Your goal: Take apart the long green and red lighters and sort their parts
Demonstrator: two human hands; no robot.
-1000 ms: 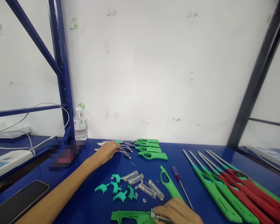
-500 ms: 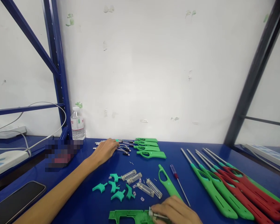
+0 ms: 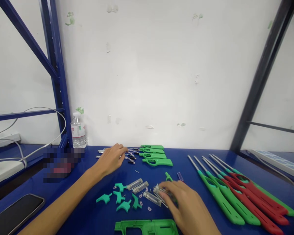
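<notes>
My left hand [image 3: 112,159] reaches to the back of the blue table [image 3: 210,225], fingers curled over a cluster of metal tubes with thin wires [image 3: 129,156]; what it grips I cannot make out. My right hand [image 3: 186,205] hovers over the clear plastic cylinders [image 3: 142,191], fingertips touching one of them near a green handle piece [image 3: 168,177]. A green lighter half-shell [image 3: 147,227] lies free at the front edge. Small teal trigger pieces [image 3: 120,197] lie left of the cylinders.
Green handle shells [image 3: 155,155] are stacked at the back. Long green and red lighters [image 3: 237,192] lie in a row on the right. A water bottle [image 3: 77,130] stands by the blue rack post [image 3: 56,75]. A phone [image 3: 14,213] lies front left; power strip [image 3: 2,166] and cables sit left.
My right hand left the green half-shell at the front edge and moved up and away to the clear cylinders. My left hand stayed on the wired tubes.
</notes>
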